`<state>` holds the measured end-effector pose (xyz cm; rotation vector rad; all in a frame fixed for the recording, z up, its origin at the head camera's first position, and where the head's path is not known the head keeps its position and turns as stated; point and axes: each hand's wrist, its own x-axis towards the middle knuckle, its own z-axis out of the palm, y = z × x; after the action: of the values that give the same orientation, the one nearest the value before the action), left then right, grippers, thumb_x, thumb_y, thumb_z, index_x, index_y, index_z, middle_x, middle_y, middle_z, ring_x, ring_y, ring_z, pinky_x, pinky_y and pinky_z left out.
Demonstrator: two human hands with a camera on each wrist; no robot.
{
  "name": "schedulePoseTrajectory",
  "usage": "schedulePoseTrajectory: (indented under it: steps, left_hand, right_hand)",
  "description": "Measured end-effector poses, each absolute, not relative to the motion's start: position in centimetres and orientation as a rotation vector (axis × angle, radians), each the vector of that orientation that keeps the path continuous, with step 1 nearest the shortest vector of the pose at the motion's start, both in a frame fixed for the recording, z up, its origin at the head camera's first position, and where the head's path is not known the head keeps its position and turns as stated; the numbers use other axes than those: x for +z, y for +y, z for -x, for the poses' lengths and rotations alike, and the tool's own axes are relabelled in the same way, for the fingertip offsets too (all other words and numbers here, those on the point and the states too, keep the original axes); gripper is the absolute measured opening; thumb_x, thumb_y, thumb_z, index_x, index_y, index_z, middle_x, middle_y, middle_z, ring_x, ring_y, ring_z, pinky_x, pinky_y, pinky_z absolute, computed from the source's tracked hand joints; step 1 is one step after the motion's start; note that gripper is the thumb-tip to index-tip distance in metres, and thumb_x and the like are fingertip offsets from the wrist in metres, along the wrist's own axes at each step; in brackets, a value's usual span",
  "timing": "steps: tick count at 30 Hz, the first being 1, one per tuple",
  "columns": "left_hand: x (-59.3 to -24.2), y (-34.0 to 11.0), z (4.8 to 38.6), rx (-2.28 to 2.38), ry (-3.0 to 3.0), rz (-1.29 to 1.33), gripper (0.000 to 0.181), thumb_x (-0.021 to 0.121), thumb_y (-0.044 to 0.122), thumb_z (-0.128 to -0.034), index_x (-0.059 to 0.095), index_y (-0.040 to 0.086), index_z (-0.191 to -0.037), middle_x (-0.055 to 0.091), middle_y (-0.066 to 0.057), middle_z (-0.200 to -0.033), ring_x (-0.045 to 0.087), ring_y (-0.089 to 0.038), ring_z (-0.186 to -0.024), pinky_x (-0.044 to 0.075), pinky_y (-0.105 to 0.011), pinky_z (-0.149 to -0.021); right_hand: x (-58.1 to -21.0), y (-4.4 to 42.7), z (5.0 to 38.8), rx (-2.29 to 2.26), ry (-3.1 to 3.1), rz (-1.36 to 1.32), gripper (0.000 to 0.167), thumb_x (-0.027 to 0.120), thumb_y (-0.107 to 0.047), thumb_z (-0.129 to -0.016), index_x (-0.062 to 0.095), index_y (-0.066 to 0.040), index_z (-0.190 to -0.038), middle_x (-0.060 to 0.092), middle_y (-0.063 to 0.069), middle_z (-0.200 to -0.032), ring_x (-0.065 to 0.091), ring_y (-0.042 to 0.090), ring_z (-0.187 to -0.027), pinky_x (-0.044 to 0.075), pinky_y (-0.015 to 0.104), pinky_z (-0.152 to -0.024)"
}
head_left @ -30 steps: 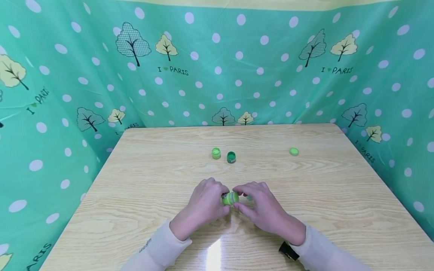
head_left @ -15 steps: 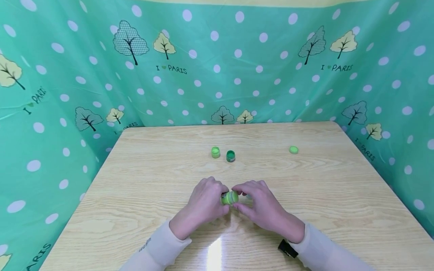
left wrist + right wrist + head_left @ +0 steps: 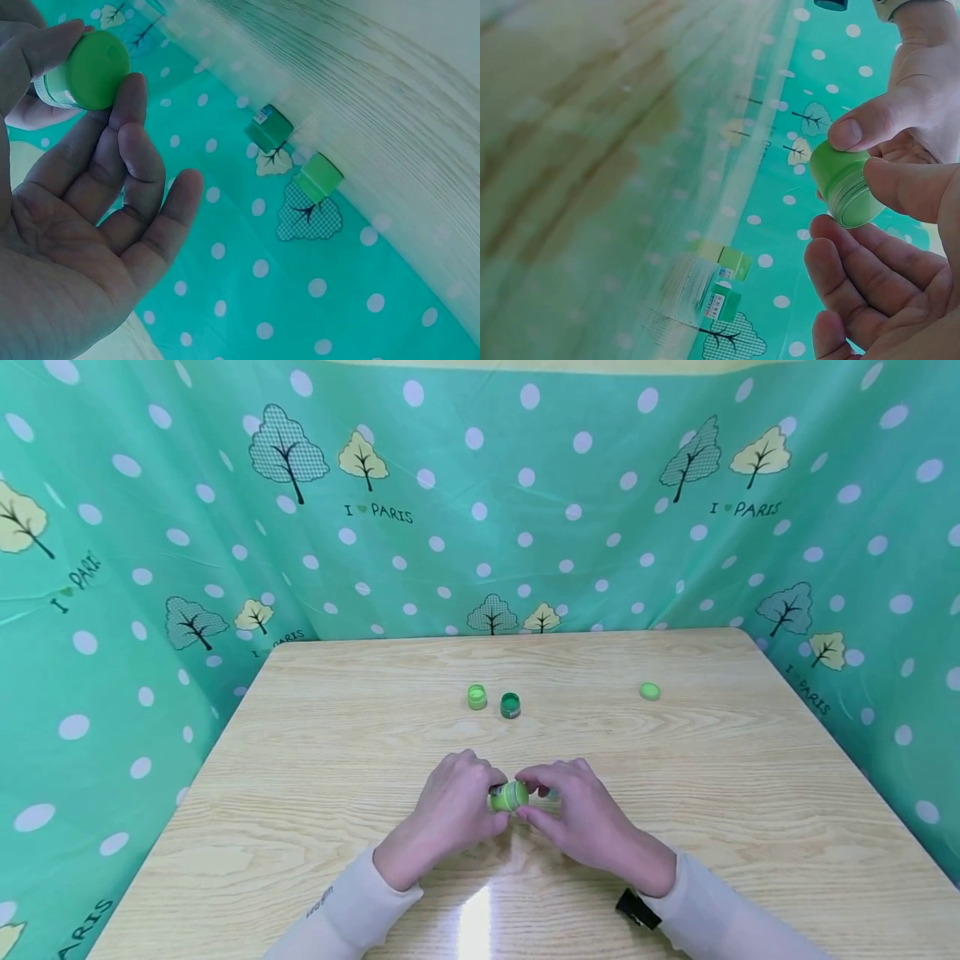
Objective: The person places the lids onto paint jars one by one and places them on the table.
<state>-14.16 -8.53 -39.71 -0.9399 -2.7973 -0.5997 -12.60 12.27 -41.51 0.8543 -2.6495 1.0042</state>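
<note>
My left hand (image 3: 459, 802) grips a small light green screw-top jar (image 3: 508, 797), held tilted above the table. Its flat, round green end faces the palm in the left wrist view. My right hand (image 3: 581, 817) has thumb and fingertips around the jar's other end, where the right wrist view shows a ridged, threaded rim (image 3: 847, 196). Whether a cap or seal covers that mouth cannot be told. Under the right hand a bit of a teal object (image 3: 552, 794) shows, mostly hidden.
Farther back stand an uncapped light green jar (image 3: 477, 697) and an uncapped dark green jar (image 3: 510, 706), side by side. A light green lid (image 3: 650, 692) lies at the back right of the wooden table (image 3: 337, 710). Behind hangs a patterned green curtain (image 3: 450, 568).
Both hands stay on the jar in nearly the same place. The right fingertips shift slightly at its end. The head view has shifted a little.
</note>
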Motion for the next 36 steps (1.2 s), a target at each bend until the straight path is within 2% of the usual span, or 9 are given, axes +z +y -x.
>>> schedulePoseTrajectory:
  steps: [8,12,17,21,26,36]
  left_hand:
    - [-39.71,-8.44,14.09,-0.599,-2.788,0.941,0.028,0.087,0.017,-0.0704,0.061,0.024,-0.063,0.046,0.016,-0.058,0.041,-0.010,-0.061,0.041,-0.030,-0.070]
    - [-39.75,-8.44,14.09,-0.605,-2.798,0.942,0.028,0.087,0.017,-0.0708,0.061,0.024,-0.063,0.046,0.016,-0.058,0.041,-0.011,-0.062,0.040,-0.029,-0.070]
    - [-39.75,-8.42,14.06,-0.608,-2.797,0.946,0.027,0.086,0.015,-0.0699,0.061,0.025,-0.064,0.047,0.017,-0.058,0.043,-0.010,-0.062,0.041,-0.030,-0.071]
    - [-39.76,-8.40,14.00,-0.617,-2.797,0.948,0.020,0.086,0.015,-0.0697,0.068,0.023,-0.069,0.049,0.018,-0.059,0.043,-0.010,-0.063,0.041,-0.029,-0.071]
    - [-39.76,-8.40,13.95,-0.617,-2.800,0.948,0.015,0.087,0.015,-0.0701,0.074,0.021,-0.075,0.052,0.018,-0.061,0.043,-0.009,-0.063,0.041,-0.029,-0.071]
    - [-39.75,-8.33,13.99,-0.599,-2.788,0.951,0.018,0.088,0.019,-0.0711,0.071,0.022,-0.072,0.051,0.018,-0.060,0.043,-0.009,-0.063,0.040,-0.028,-0.069]
  right_hand:
    - [-41.52,12.30,12.61,1.013,-2.646,-0.859,0.033,0.087,-0.020,-0.083,0.074,-0.013,-0.112,0.070,-0.012,-0.091,0.062,0.010,-0.082,0.042,0.031,-0.079]
    - [-41.44,12.39,12.60,1.007,-2.654,-0.871,0.038,0.089,-0.022,-0.081,0.073,-0.012,-0.115,0.070,-0.012,-0.092,0.062,0.011,-0.082,0.041,0.031,-0.079]
    - [-41.33,12.48,12.53,0.992,-2.656,-0.896,0.051,0.091,-0.024,-0.078,0.071,-0.012,-0.123,0.073,-0.009,-0.104,0.061,0.011,-0.083,0.039,0.032,-0.080]
    - [-41.31,12.42,12.56,0.994,-2.634,-0.929,0.048,0.090,-0.019,-0.078,0.072,-0.016,-0.122,0.074,-0.010,-0.113,0.061,0.009,-0.085,0.039,0.032,-0.080]
    - [-41.32,12.41,12.57,0.986,-2.624,-0.931,0.044,0.090,-0.017,-0.078,0.073,-0.016,-0.119,0.074,-0.011,-0.108,0.062,0.010,-0.082,0.040,0.031,-0.079]
    - [-41.24,12.41,12.61,0.961,-2.669,-0.899,0.038,0.087,-0.024,-0.083,0.074,-0.012,-0.117,0.073,-0.011,-0.093,0.061,0.007,-0.077,0.039,0.031,-0.078]
